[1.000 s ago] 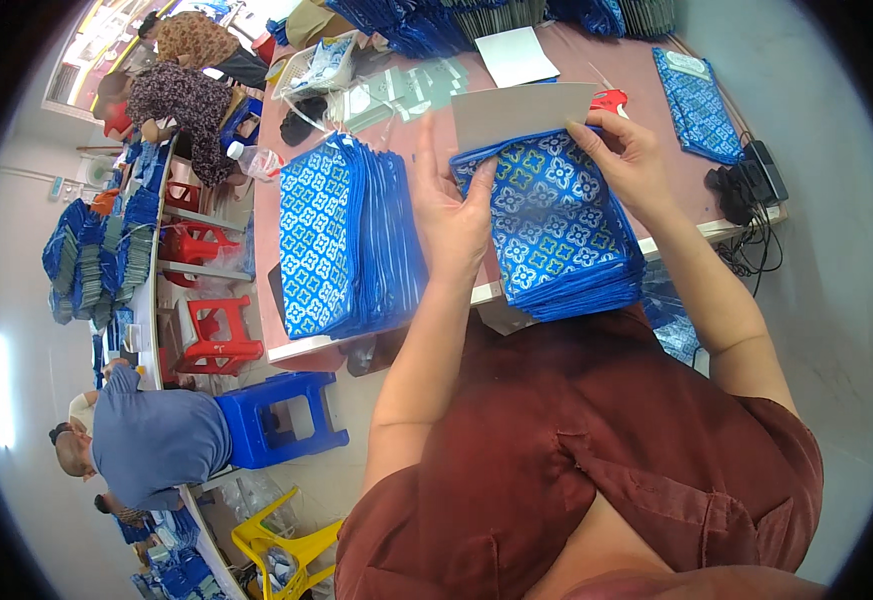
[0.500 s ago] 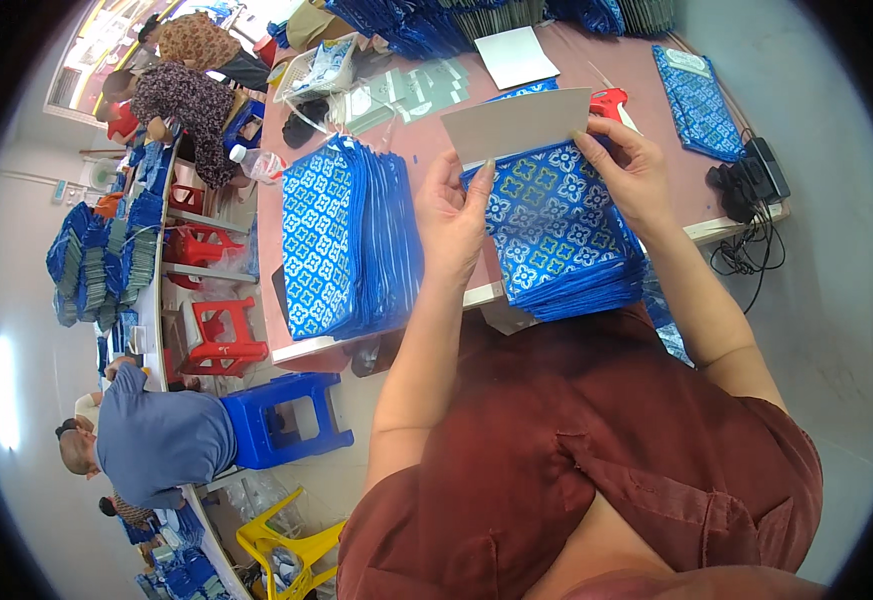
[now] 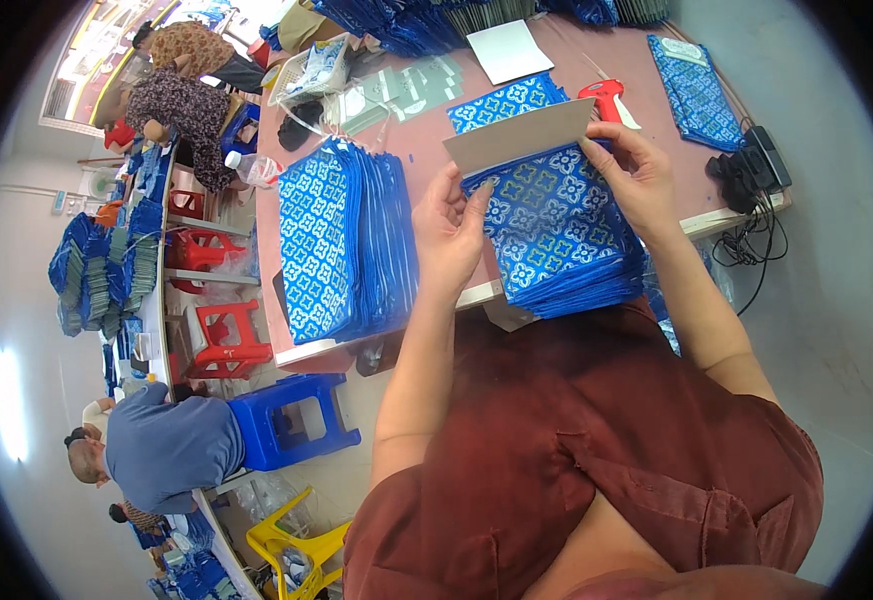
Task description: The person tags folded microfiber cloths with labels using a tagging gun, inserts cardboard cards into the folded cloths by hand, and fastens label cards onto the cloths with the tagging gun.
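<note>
The pink table (image 3: 431, 145) has its near edge running from lower left up to the right; bare top shows between the left hand and the tall stack and beyond the right wrist. The tall stack (image 3: 341, 250) sits where it did a second ago, its long axis running away from the person. The low stack (image 3: 596, 288) juts past the near edge against the person's shirt. On top of it lies the bag (image 3: 546, 222), patterned face up, its mouth pointing away from the person.

The left hand (image 3: 446, 235) has its thumb laid on the bag by the left end of the mouth; its fingers, stretched out a second ago, are now curled, pinching that edge. The right hand (image 3: 636, 182) pinches the card's right end at the bag's corner between thumb and forefinger.

The card (image 3: 521, 137) stands at the mouth, long axis left to right, right end farther away; whether its lower edge is inside cannot be told. It has tilted and come nearer the person, so the far bag (image 3: 501, 104), almost hidden earlier, now shows behind it. The red glue gun (image 3: 604, 98), beyond the right hand, is also more exposed.
</note>
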`<state>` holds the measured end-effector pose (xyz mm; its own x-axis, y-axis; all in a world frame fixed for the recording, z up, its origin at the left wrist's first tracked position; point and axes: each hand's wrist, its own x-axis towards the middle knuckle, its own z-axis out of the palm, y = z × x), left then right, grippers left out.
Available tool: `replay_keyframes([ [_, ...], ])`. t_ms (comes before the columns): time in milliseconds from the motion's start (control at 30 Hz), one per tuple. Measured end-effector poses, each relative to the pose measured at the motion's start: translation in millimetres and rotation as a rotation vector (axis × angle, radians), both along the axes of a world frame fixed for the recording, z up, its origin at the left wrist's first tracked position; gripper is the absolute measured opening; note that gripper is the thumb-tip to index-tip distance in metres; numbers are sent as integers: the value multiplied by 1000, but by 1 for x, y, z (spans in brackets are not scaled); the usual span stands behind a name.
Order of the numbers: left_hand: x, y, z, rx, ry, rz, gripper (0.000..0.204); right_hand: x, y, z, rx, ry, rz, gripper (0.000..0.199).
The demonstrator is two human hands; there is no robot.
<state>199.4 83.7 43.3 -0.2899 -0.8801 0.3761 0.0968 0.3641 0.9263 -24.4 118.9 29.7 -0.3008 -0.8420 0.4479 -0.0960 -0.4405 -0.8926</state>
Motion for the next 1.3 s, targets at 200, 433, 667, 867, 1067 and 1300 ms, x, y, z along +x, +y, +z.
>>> replay_keyframes([
  [200,1,4,-2,-35,-126,7,34,3,-6,-2,-122,150,15,20],
  [433,2,2,-2,29,-20,21,36,3,-1,-1,-102,168,64,18],
  [667,3,0,-5,88,0,9,36,1,0,-2,-106,157,89,19],
  [867,5,2,-8,71,66,3,32,-5,-2,-2,-37,181,131,23],
  [1067,7,2,-10,130,282,43,12,-8,-3,-8,-161,317,234,29],
  [1300,1,8,-10,10,100,173,17,-15,1,10,137,-181,305,51],
])
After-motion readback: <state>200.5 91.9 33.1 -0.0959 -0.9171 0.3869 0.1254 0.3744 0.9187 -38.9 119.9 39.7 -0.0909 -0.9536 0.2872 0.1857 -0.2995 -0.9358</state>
